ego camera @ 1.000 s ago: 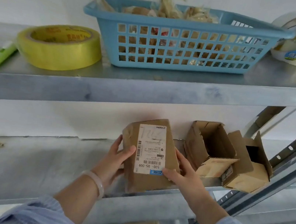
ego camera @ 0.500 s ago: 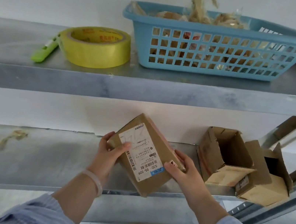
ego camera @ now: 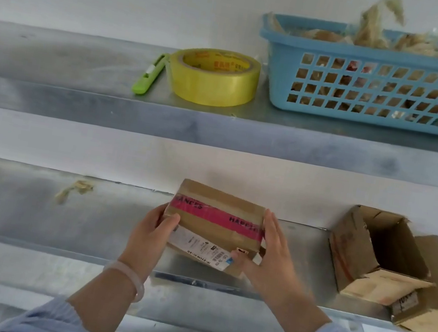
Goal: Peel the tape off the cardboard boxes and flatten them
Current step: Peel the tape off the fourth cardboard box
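Just above the lower shelf (ego camera: 32,211), the left hand (ego camera: 150,237) grips the box (ego camera: 223,204) by its left end, thumb curled onto the front face beside the label (ego camera: 199,246). The right hand (ego camera: 269,257) lies with fingers (ego camera: 271,227) straight and flat against the right end, thumb on the lower front corner. The red tape (ego camera: 215,215) runs across the upturned face, the seam still sealed.

To do this well, I would steady the box with the left hand and work a right fingernail under a tape end at the box edge. Then pull low and slow along the seam, so the strip comes away whole and not in shreds.

To the right an open box (ego camera: 378,257) lies on its side, seemingly empty. On the upper shelf (ego camera: 56,59) the basket (ego camera: 345,48) holds crumpled tape scraps (ego camera: 375,38), heaped above its rim. A tape roll (ego camera: 214,79) and a green knife (ego camera: 148,77) sit beside it.
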### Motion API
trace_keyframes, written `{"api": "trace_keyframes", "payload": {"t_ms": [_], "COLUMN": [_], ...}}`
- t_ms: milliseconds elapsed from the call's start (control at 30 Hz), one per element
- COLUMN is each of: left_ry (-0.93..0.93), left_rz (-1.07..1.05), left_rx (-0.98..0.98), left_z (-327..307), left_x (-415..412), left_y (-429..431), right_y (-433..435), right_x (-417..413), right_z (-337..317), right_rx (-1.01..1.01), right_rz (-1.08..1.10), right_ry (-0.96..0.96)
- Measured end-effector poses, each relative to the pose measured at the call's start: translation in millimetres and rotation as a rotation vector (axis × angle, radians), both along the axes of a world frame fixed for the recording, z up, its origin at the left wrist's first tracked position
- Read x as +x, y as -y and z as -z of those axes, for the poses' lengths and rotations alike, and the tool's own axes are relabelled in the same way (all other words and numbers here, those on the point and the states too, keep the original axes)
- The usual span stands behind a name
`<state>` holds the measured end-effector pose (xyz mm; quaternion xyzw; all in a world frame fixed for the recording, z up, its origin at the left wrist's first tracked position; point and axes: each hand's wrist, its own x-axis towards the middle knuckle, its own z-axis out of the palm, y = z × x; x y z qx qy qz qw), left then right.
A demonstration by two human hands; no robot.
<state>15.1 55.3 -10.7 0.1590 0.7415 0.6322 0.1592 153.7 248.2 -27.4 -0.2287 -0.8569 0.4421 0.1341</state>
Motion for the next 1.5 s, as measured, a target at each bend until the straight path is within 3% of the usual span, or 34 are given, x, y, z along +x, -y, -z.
{"api": "trace_keyframes", "payload": {"t_ms": [133,333,667,733,867,933,1233,1500], "left_ry": [0.068,0.117,0.398,0.313,0.065,-0.023,-0.082,0.022], "left_rz": [-0.085,-0.040,0.239,0.315,0.319,0.278,0.304,0.118], "left_rx": [0.029,-0.065,-0.105,-0.132,-0.176,-0.282,-0.317,-0.234], "left_z": [8,21,27,30,41,46,39,37], "left_x": [-4,-23,-66,-70,-81,-87,-101,-90], "left_y": [15,36,43,45,53,56,57,62], "right_y": [12,23,35,42,58,65,88,82], "right_x": [-19,-35,-57,-59,-67,-81,-126,-125], "right_z": [5,22,24,16,7,2,-10,-1], "right_rx": [-0.105,-0.252,-0.381,-0.281,0.377,0.540,0.846,0.840], "right_rz": [-0.014,-0.149,0.096,0.125,0.103,-0.036,-0.077,-0.198], "right_ry": [-0.069,0.050,0.090,0.102,0.148,0.131,0.397,0.369]}}
